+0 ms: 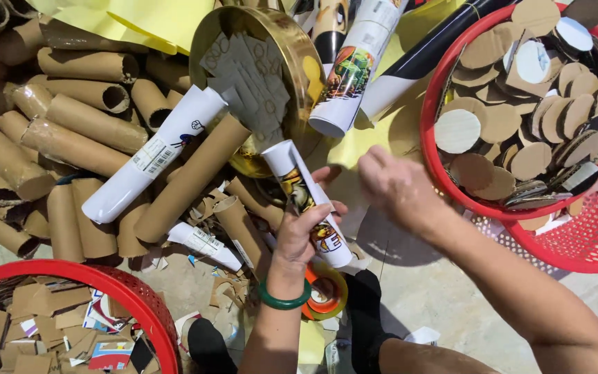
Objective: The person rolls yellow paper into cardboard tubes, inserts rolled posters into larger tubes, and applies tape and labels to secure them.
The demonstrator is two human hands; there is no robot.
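A paper-wrapped cardboard tube [307, 202], white with a colourful printed label, lies in the grasp of the left hand [306, 232], fingers curled around its lower half. Its long axis runs up and to the left, away from the person, with the open top end pointing toward a round gold tin lid [306, 62]. The left wrist wears a green bangle [284, 299], and just below it sits a roll of tape [327, 291] on the floor. The right hand [397, 187] hovers just to the right of the tube, fingers loosely spread and holding nothing, nearer the tube's middle than its far end. To the near left stands a red basket of cardboard scraps [143, 305]. Farther left lies a heap of bare brown tubes [77, 131], with another white-wrapped tube [153, 154] resting across them. Farther right, a red basket of cardboard discs [437, 90] sits well apart from the left hand, closer to the right.
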